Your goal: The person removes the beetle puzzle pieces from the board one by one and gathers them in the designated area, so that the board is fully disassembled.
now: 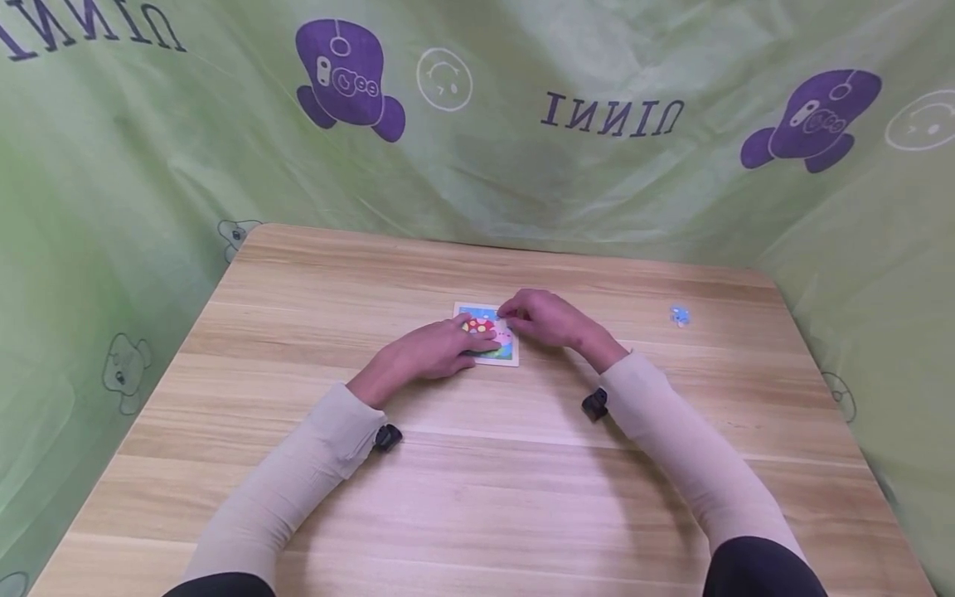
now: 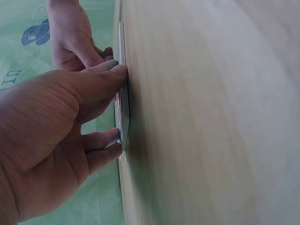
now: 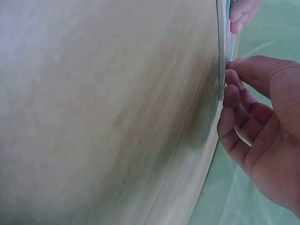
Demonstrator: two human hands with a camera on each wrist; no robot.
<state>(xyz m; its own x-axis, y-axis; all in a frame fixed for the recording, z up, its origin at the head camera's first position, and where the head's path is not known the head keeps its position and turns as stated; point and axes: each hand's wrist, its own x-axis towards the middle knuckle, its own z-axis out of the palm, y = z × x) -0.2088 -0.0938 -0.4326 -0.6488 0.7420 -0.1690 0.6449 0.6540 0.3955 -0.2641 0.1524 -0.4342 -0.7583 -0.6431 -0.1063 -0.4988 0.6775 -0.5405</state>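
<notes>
A small square picture puzzle (image 1: pixel 488 361) with a pale frame lies flat on the wooden table, showing a red spotted mushroom and a pink figure. My left hand (image 1: pixel 436 348) rests on its left part with the fingers extended. In the left wrist view the left thumb (image 2: pixel 119 71) touches the puzzle near its edge. My right hand (image 1: pixel 548 317) is at the puzzle's upper right corner. Its curled thumb and forefinger tips (image 3: pixel 230 75) meet the edge there; whether they pinch a piece is hidden. A loose blue puzzle piece (image 1: pixel 680 315) lies to the right.
The wooden table (image 1: pixel 477 497) reaches back to a green curtain (image 1: pixel 492 182) printed with purple figures. Curtain also hangs along the left and right sides. A small black device sits at each wrist, beside the pale sleeves (image 1: pixel 313 448).
</notes>
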